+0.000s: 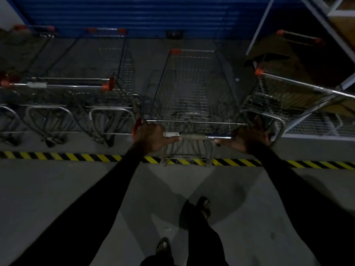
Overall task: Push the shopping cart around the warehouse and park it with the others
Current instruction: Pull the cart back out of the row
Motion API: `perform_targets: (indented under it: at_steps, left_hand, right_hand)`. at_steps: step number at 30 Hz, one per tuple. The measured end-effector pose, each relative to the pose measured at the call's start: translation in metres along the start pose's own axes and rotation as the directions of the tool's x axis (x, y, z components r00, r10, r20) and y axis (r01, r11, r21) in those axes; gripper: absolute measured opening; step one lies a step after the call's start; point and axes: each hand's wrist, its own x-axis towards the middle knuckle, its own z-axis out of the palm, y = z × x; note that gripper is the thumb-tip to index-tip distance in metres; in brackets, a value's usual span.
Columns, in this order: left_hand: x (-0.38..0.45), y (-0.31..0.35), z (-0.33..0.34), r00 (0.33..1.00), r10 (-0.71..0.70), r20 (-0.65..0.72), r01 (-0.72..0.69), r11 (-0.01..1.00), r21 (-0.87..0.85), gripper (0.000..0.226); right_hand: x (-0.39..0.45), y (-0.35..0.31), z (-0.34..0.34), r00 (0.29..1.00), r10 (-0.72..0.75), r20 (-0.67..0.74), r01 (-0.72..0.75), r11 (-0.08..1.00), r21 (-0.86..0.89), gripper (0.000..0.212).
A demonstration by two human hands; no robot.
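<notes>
Both hands, left (151, 138) & right (245, 139), wrapped on cart handle (196, 136); push straight btwn parked carts (76, 87), w/o clipping either side.

Grey smooth concrete floor (57, 198), dimly lit. A yellow-and-black striped hazard tape line (57, 156) runs across it left to right. Standing on the floor beyond the line: a row of nested wire-mesh shopping carts with orange-capped handles (67, 85) at left, wheels just past the tape; a single wire shopping cart with chrome handle bar (192, 89) in the middle, its rear lower frame over the tape; a tilted-looking wire cart with orange corner cap (288, 96) at right, possibly lens distortion. A white metal shelving rack (342, 83) stands at far right. Two feet in dark open sandals (204, 208) stand on the near floor. A blue corrugated shutter (144, 16) meets the floor at the back.
</notes>
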Motion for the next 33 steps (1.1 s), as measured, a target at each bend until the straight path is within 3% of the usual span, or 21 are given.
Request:
perform_targets:
  at_steps: [4, 8, 10, 14, 16, 19, 23, 29, 31, 33]
  left_hand:
    - [-0.052, -0.009, -0.01, 0.999, -0.004, 0.033, 0.005, 0.999, -0.033, 0.109]
    - [-0.093, -0.012, -0.02, 0.998, 0.019, 0.056, -0.02, 1.0, 0.012, 0.086]
    - [-0.109, -0.016, -0.014, 0.997, 0.006, 0.077, -0.009, 0.999, 0.039, 0.092]
    - [-0.136, -0.028, 0.004, 1.0, 0.005, -0.009, -0.004, 0.998, 0.069, 0.109]
    - [-0.147, -0.032, 0.009, 0.999, 0.001, -0.041, 0.0, 0.999, 0.046, 0.097]
    - [-0.154, -0.038, 0.012, 0.977, 0.054, -0.205, -0.051, 0.999, 0.016, 0.083]
    - [-0.141, -0.043, 0.012, 0.953, 0.076, -0.292, -0.077, 0.997, 0.007, 0.07]
    - [-0.08, -0.057, 0.014, 0.964, 0.053, -0.259, -0.038, 0.997, 0.065, 0.098]
    - [-0.053, -0.059, 0.004, 0.992, 0.02, -0.122, -0.013, 0.998, 0.054, 0.102]
    - [-0.022, -0.063, -0.007, 0.999, -0.017, -0.028, 0.017, 1.0, 0.006, 0.1]
  right_hand:
    - [-0.042, -0.02, 0.025, 0.993, 0.02, -0.113, -0.031, 0.994, -0.103, 0.11]
    - [-0.073, -0.034, 0.037, 0.997, -0.017, -0.081, 0.005, 0.988, -0.152, 0.115]
    - [-0.09, -0.042, 0.043, 0.997, -0.011, -0.074, -0.003, 0.983, -0.182, 0.113]
    - [-0.115, -0.054, 0.057, 0.99, -0.04, -0.137, 0.013, 0.98, -0.197, 0.109]
    - [-0.124, -0.06, 0.057, 0.983, -0.042, -0.178, 0.011, 0.985, -0.173, 0.107]
    - [-0.127, -0.069, 0.052, 0.991, -0.023, -0.132, 0.011, 0.995, -0.096, 0.11]
    - [-0.115, -0.074, 0.04, 0.991, -0.039, -0.126, 0.028, 0.996, -0.087, 0.107]
    - [-0.059, -0.078, 0.011, 0.992, -0.045, -0.116, 0.033, 0.994, -0.104, 0.102]
    - [-0.028, -0.072, 0.005, 0.994, -0.036, -0.107, 0.032, 0.999, -0.04, 0.1]
    - [0.009, -0.068, 0.001, 0.987, -0.105, -0.117, 0.1, 0.994, -0.047, 0.111]
